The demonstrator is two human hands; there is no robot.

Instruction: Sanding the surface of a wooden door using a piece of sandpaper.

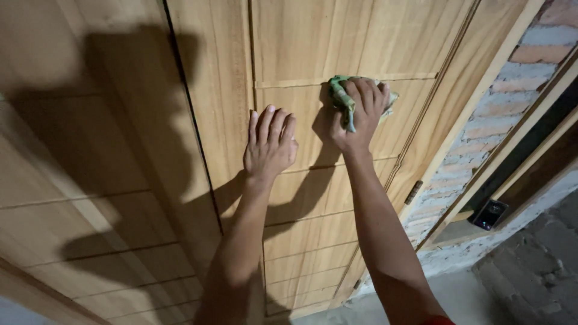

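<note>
Right hand: fingers curled and clamped on a green cloth, pressing it to the door near the panel's upper groove.
Left hand: flat on the door, fingers straight and close together — just beside the right hand, not touching it.
Around: hinge on the door's right edge; brick wall beyond; a dark phone on a wooden ledge.
Hidden: most of the cloth lies under the fingers — its shape is unclear.
</note>
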